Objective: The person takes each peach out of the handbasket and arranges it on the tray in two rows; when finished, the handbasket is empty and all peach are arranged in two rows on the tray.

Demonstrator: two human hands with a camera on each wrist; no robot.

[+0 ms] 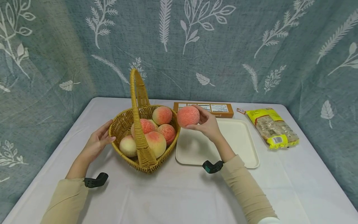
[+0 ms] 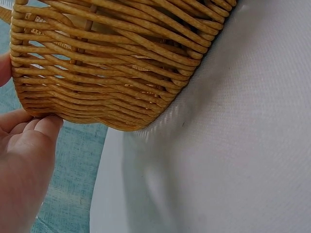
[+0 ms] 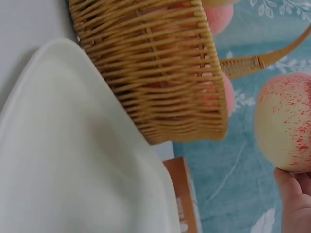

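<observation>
A wicker basket point(image 1: 120, 124) with a tall handle stands left of centre on the table and holds several peaches point(image 1: 156, 143). My right hand point(image 1: 205, 123) grips one pink peach point(image 1: 188, 116) in the air, just right of the basket rim and above the near-left part of a cream tray point(image 1: 240, 140). That peach point(image 3: 286, 124) shows at the right of the right wrist view, beside the basket wall point(image 3: 155, 73) and over the tray point(image 3: 73, 160). My left hand point(image 1: 98, 141) rests with straight fingers against the basket's left side; its fingertips point(image 2: 46, 124) touch the weave point(image 2: 112, 63).
A brown box point(image 1: 221, 109) lies behind the tray against the leaf-patterned curtain. A yellow packet of food point(image 1: 272, 127) lies to the right of the tray. White cloth covers the table; its front part lies below my forearms.
</observation>
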